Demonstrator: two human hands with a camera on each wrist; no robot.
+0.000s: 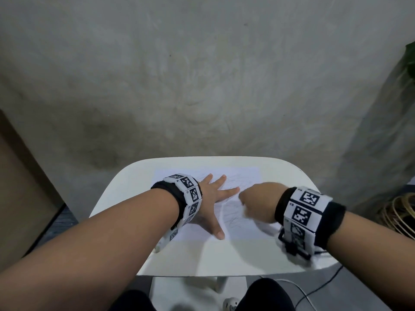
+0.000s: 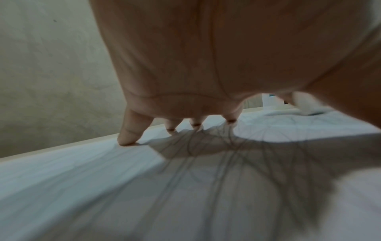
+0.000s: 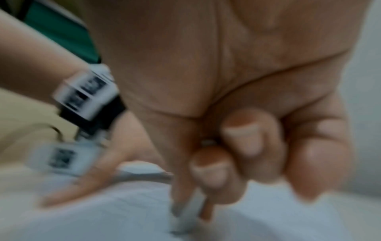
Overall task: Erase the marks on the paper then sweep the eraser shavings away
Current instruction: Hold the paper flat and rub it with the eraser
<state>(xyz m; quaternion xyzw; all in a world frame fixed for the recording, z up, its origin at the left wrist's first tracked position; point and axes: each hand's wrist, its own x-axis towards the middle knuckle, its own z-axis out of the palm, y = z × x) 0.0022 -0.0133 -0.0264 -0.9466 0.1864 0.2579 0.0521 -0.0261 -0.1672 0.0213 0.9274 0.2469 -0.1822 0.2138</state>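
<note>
A white sheet of paper (image 1: 244, 227) covered in thin pencil scribbles lies on a small white table (image 1: 202, 257). My left hand (image 1: 215, 196) lies flat on the paper with fingers spread, holding the sheet down; the left wrist view shows its fingertips (image 2: 128, 138) touching the scribbled paper (image 2: 185, 187). My right hand (image 1: 258, 203) is curled just right of the left, blurred by motion. In the right wrist view it pinches a small white eraser (image 3: 187, 216) whose tip touches the paper (image 3: 103, 220).
A rough grey wall rises right behind the table. A brown board (image 1: 20, 187) leans at the left. A wire basket (image 1: 399, 216) and a green plant (image 1: 409, 61) stand at the right. A cable (image 1: 318, 286) runs along the floor below the table's front edge.
</note>
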